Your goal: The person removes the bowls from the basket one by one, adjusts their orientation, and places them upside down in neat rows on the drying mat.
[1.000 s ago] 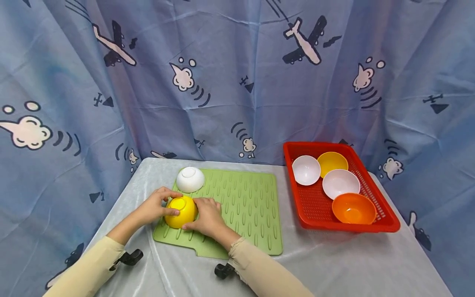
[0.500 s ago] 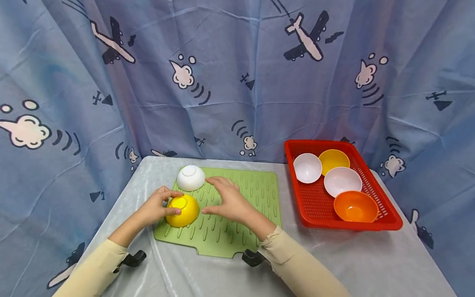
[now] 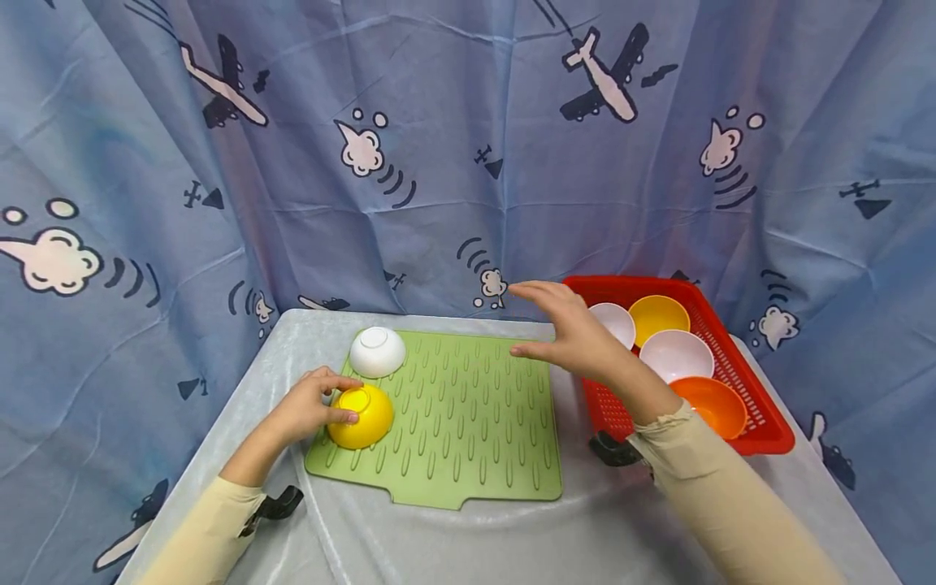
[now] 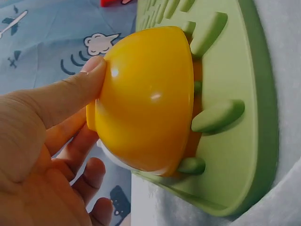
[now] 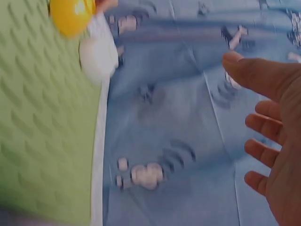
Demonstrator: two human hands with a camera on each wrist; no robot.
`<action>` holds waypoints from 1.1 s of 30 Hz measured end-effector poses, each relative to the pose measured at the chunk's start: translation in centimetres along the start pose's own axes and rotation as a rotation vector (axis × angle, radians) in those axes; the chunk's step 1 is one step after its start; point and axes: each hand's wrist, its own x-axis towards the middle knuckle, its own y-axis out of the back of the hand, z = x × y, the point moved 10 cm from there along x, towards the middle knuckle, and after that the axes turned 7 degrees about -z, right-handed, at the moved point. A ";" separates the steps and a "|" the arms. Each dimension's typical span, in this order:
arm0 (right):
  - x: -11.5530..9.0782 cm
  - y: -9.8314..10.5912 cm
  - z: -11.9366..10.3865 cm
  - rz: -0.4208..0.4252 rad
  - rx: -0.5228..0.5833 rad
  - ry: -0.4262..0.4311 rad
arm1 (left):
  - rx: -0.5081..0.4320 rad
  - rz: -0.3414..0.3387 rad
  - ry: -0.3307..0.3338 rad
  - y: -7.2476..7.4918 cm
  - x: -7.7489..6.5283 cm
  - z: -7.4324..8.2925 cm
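An upside-down yellow bowl sits on the green drying mat, near its front left corner. My left hand pinches it at the raised base ring, thumb on the near side and fingers round the far side. Behind it, a white bowl also lies upside down on the mat. In the air over the left side of the red basket is my right hand, thumb and fingers spread apart with nothing between them. It partly hides a white bowl in the basket.
The basket also holds a yellow bowl, another white bowl and an orange bowl, all facing up. A light grey cloth covers the table. A blue patterned curtain hangs behind it.
My right hand has let go of the yellow bowl on the mat and moved right and back, up to the basket. My left hand has stayed at that bowl.
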 end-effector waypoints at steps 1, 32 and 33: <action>-0.3 0.6 0.9 0.002 -0.006 -0.015 | -0.003 0.000 -0.006 -0.1 0.0 0.0; -5.2 1.7 24.1 -0.173 -0.132 -0.356 | -0.119 -0.009 -0.020 -0.5 0.0 0.1; -5.2 1.5 24.4 -0.181 -0.141 -0.355 | -0.120 -0.014 -0.018 -0.5 0.0 0.1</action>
